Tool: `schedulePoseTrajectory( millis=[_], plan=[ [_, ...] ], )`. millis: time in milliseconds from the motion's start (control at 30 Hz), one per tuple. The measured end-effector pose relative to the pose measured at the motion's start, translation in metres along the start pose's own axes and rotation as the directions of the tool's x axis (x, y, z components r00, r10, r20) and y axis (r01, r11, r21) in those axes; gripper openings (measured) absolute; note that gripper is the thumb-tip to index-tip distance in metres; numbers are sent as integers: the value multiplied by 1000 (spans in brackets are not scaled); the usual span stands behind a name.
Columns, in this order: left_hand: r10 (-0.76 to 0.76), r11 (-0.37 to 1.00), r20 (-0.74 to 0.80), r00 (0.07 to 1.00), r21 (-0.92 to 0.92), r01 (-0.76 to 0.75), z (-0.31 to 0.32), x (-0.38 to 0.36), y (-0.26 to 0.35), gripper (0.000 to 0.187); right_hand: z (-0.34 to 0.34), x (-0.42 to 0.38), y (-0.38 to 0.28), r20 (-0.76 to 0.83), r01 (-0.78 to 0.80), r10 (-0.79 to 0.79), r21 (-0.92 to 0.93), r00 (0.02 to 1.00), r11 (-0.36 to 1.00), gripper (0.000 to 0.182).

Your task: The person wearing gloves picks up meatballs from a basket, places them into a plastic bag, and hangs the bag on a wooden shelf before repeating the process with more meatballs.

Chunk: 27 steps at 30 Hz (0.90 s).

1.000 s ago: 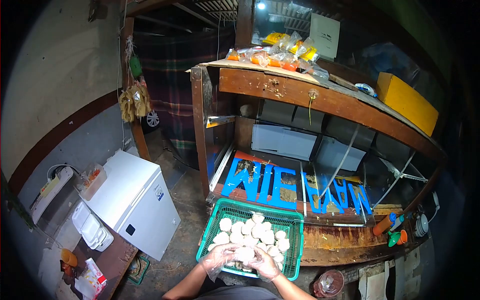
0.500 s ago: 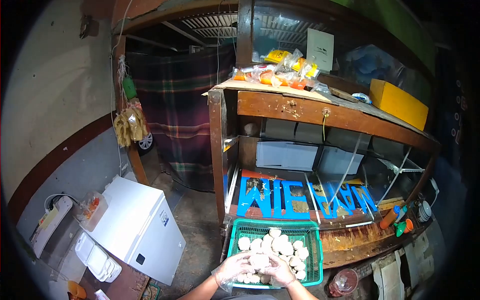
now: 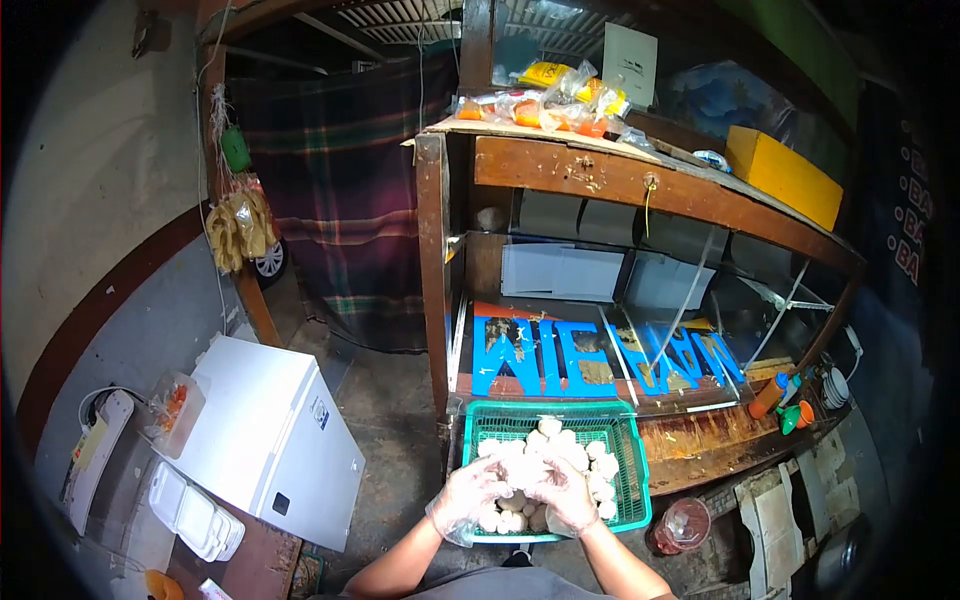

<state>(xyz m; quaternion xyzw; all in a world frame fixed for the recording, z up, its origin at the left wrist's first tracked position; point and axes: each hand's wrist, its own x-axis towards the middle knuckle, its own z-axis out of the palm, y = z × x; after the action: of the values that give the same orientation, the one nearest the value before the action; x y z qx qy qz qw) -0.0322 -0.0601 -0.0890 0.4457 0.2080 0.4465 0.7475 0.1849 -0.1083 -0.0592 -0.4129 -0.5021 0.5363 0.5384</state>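
Observation:
A green plastic basket (image 3: 630, 432) holds several whitish, lumpy dough balls (image 3: 600, 468). Above them, my left hand (image 3: 468, 497) and my right hand (image 3: 563, 493), both in clear plastic gloves, come together from either side. Between their fingertips is one pale dough ball (image 3: 522, 470), overexposed so its outline blurs into the balls behind. The fingers of both hands curl inward around it. Under my wrists, the near part of the basket is partly hidden.
Behind the basket stands a wooden display stall with blue letters (image 3: 540, 358) inside. A white chest freezer (image 3: 255, 420) is at the left, with an open foam box (image 3: 190, 510) near it. Right of the basket sits a reddish transparent bucket (image 3: 683, 525). Bottles (image 3: 768, 396) stand farther right.
The view has tilted down and shifted slightly, so more of my forearms shows. My hands are still together over the basket with a dough ball, fingers a little more raised.

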Motion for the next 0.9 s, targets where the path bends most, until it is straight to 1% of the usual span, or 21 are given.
schedulePoseTrajectory(
  millis=[33, 67, 100, 167, 233, 300, 367, 400, 433, 467, 500, 567, 600, 633, 667, 700, 767, 800, 833, 867, 900],
  plan=[
    [-5, 1000, -3, 1000, -4, 5, 0, 0, -2, 55, 1, 0, -6, -6, -8, 8, 11, 1000, 1000, 58],
    [-10, 1000, 36, 999, -18, 10, 6, 4, 5, 58, 4, 0, -9, -9, 28, -28, 14, 1000, 1000, 56],
    [-14, 999, 76, 997, -29, 16, 11, 7, 12, 62, 6, 0, -13, -12, 23, -23, 15, 1000, 1000, 56],
    [-21, 1000, 77, 997, -12, 22, 15, 10, 16, 62, 12, 1, -23, -42, 93, -92, 22, 995, 995, 57],
    [47, 998, 87, 995, 25, -49, 14, 14, 17, 66, 17, 1, -28, -49, 100, -98, 41, 994, 994, 58],
    [53, 998, 73, 996, 27, -55, 16, 16, 20, 65, 13, 6, -23, -75, 146, -144, 25, 987, 989, 56],
    [84, 996, 67, 994, 30, -87, 15, 25, 24, 64, 13, 11, -29, -62, 172, -171, 5, 983, 985, 55],
    [131, 987, 53, 990, 87, -136, 12, 28, 23, 59, 8, 16, -24, -54, 179, -178, -3, 982, 984, 54],
    [180, 972, 38, 983, 145, -184, 8, 31, 22, 53, 7, 20, -20, -87, 163, -159, 43, 983, 986, 53],
    [190, 952, 32, 981, 239, -193, 1, 36, 21, 45, 5, 26, -17, -83, 181, -178, 39, 981, 983, 56],
    [214, 944, 39, 976, 247, -217, 0, 41, 23, 45, 3, 34, -14, -77, 199, -196, 38, 978, 979, 59],
    [217, 932, -12, 976, 300, -203, 4, 47, 36, 43, 1, 47, -22, -61, 252, -251, 15, 966, 968, 64],
    [296, 860, 3, 955, 434, -268, 6, 50, 44, 45, 1, 55, -25, -53, 296, -295, -4, 954, 955, 64],
    [220, 942, -34, 975, 267, -203, 13, 53, 54, 45, 0, 63, -27, -43, 345, -346, -23, 937, 938, 64],
    [281, 916, -13, 960, 301, -264, 13, 60, 58, 45, -1, 70, -32, -21, 337, -338, -30, 941, 941, 64],
    [337, 887, 12, 941, 330, -322, 11, 67, 58, 45, -2, 78, -32, 1, 338, -339, 63, 941, 939, 63],
    [391, 830, 17, 920, 426, -360, 10, 81, 63, 46, -4, 96, -32, 26, 453, -455, 57, 890, 890, 61],
    [414, 816, 29, 910, 432, -385, 6, 92, 63, 46, -2, 103, -35, 21, 421, -428, 146, 903, 895, 60],
    [433, 804, 37, 901, 436, -404, 3, 101, 63, 45, -5, 114, -37, 31, 437, -445, 144, 895, 888, 60],
    [447, 795, 43, 894, 440, -418, 1, 111, 65, 45, -8, 125, -38, 26, 419, -424, 115, 905, 901, 61],
    [404, 853, 7, 915, 358, -380, 2, 121, 69, 43, -9, 134, -38, 18, 393, -396, 89, 918, 915, 62]
  ],
)
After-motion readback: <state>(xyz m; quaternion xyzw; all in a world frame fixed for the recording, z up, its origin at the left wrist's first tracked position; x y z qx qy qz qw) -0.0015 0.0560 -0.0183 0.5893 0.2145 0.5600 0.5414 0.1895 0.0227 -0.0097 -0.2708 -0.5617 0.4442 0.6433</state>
